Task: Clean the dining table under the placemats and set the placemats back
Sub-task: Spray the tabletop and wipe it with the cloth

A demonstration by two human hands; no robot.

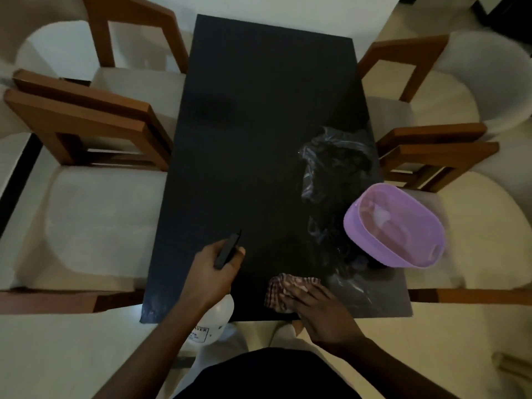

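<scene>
The dark dining table point(259, 116) fills the middle of the head view, and no placemat can be made out on it. My left hand point(214, 272) grips a spray bottle point(213, 321) with a white body and a black trigger head, held over the table's near left part. My right hand point(319, 306) presses flat on a checked cloth point(283, 289) near the table's front edge.
A purple plastic basin point(394, 226) stands at the table's right edge. A crumpled black plastic bag point(334, 180) lies beside it and runs toward the front right corner. Wooden chairs with pale cushions stand on the left point(95, 203) and right point(466, 220).
</scene>
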